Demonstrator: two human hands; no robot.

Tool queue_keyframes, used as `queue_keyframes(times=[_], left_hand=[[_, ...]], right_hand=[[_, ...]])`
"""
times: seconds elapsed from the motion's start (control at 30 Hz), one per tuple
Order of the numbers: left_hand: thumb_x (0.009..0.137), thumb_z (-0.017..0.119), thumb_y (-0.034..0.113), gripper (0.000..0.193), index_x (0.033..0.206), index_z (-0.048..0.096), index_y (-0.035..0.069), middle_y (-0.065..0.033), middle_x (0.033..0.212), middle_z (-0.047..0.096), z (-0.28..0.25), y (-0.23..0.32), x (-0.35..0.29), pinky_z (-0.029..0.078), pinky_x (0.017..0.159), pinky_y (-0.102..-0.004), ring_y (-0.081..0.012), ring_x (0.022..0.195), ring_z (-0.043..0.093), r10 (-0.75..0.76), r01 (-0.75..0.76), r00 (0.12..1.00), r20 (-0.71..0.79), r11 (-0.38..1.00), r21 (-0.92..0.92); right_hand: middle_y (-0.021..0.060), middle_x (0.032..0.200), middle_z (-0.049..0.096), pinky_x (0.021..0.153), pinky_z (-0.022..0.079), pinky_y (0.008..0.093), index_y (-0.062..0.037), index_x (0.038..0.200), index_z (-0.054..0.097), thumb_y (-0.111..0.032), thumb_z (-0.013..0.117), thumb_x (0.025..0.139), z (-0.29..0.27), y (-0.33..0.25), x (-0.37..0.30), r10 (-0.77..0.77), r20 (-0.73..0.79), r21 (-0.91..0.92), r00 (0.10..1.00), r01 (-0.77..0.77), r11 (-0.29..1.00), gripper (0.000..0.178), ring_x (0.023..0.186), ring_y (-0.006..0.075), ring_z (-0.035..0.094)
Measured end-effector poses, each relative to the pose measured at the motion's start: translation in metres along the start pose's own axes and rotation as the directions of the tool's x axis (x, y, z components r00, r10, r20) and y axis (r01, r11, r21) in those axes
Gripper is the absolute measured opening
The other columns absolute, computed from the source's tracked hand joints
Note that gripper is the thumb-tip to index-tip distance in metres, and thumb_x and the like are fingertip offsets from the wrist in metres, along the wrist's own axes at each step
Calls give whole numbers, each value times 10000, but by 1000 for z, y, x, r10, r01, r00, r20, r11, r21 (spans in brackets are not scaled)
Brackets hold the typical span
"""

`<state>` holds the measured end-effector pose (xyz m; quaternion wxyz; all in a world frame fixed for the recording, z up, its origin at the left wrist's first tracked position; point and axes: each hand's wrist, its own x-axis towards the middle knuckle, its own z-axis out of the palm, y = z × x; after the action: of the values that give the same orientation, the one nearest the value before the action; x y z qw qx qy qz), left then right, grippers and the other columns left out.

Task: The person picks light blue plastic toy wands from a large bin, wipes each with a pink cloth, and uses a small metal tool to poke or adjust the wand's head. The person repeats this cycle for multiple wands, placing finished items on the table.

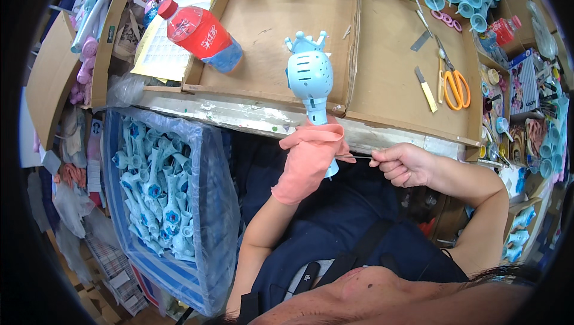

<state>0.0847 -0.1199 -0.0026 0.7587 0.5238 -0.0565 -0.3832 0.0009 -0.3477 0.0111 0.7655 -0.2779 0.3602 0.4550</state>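
Observation:
My left hand [312,161], covered by a coral-pink glove, is wrapped round the handle of a light-blue toy wand [309,73]. The wand stands roughly upright, its crown-topped, slotted and dotted round head pointing away from me. Its lower end shows beneath the glove. To the right, the bare fingers of my right hand [402,165] are closed on a thin dark metal rod [362,156]. The rod lies level and reaches left to the gloved hand. The glove hides the rod's far tip, so I cannot tell whether it touches the wand.
Beyond my hands, a cardboard tray [263,11] holds a red-labelled bottle [203,36]. A second tray [388,38] has orange-handled scissors [457,89] and a cutter knife [426,90]. At the left, a plastic-lined bin [216,217] is filled with light-blue parts. More parts pile up far right.

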Motion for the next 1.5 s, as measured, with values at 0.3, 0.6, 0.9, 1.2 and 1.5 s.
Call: queue_keyframes(times=[0.3,0.6,0.9,1.2,1.5], left_hand=[[940,589,49,101,862,539,10,-77,754,574,3,1,0,627,666,-390,-195,714,628,-32,32,998,-48,999,-13],[949,618,51,94,1004,550,17,-42,810,571,-2,-6,0,623,636,-330,-137,723,606,-34,30,999,-43,995,-98],[938,533,53,131,814,493,49,-48,732,516,2,-1,1,613,639,-391,-171,668,576,-70,64,997,-45,990,-125],[975,582,55,102,1053,542,4,-63,871,582,-13,-13,2,633,688,-333,-162,795,634,37,-34,995,96,999,-30],[967,555,35,84,1035,521,-1,-65,853,578,-11,-14,0,623,672,-315,-160,789,632,44,-43,998,40,999,-21]], right_hand=[[48,715,594,516,504,347,-31,950,605,-223,772,880,-1,16,-3,-578,781,-616,236,144,-774,263,613,221,629],[26,658,534,439,406,270,-47,975,539,-220,642,1000,-3,30,8,-734,144,-740,664,565,365,203,471,147,499],[-76,646,363,411,262,200,-80,1015,530,-259,612,1025,-2,5,5,49,-18,238,999,-43,970,197,491,31,299],[53,701,539,530,482,342,-63,942,639,-217,767,851,8,17,-8,-617,724,-664,307,68,-745,220,604,214,593],[51,676,601,537,479,303,-28,962,640,-230,712,929,2,26,8,-760,544,-824,357,397,-403,217,587,194,592]])
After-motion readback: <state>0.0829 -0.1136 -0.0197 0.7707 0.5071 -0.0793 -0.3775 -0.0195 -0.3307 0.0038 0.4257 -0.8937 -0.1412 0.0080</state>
